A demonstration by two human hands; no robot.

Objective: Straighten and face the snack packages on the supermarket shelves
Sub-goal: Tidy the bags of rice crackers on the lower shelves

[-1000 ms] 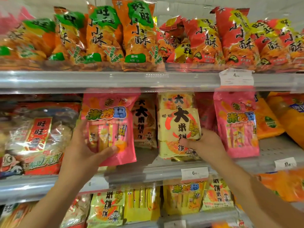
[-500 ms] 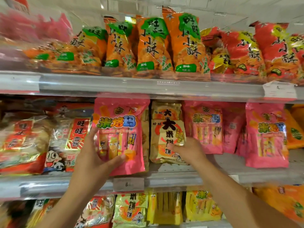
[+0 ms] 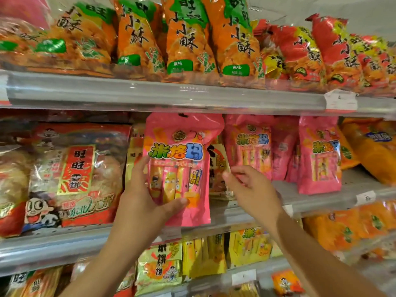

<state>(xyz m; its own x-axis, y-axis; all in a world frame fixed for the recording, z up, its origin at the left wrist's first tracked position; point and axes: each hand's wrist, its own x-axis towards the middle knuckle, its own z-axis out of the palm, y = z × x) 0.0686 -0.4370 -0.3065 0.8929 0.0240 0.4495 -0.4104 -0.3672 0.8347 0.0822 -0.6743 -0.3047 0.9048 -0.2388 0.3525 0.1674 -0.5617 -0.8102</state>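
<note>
The glossy pink plastic snack pouch with the green-and-blue lettering point(image 3: 177, 168) stands upright at the front of the grey metal middle shelf point(image 3: 242, 213), its long axis vertical and its printed face turned squarely outward, its bottom edge overhanging the shelf lip. The left hand point(image 3: 145, 202) holds it from the pouch's lower left: fingers reach up along the left edge, the thumb presses across the lower front, so the grip is narrow and closed on the pouch, with most of the bag lying up and to the right of the palm. The right hand point(image 3: 250, 189) hovers just right of the pouch, apart from it, fingers loosely spread and holding nothing; its fingertips sit near the yellow-and-cream rice cracker packet with the large black character point(image 3: 218, 163), which stands behind and to the right of the pink pouch, partly hidden by it. Whether a fingertip touches that packet cannot be told. Further right along the same shelf stand the other pink pouches of the same kind point(image 3: 252, 146), set deeper in. Judging from this, the next move depends on the gap between the held pouch and those matching pouches: the left hand is already on the bag, while the right hand is nearer the space where it would belong.
</note>
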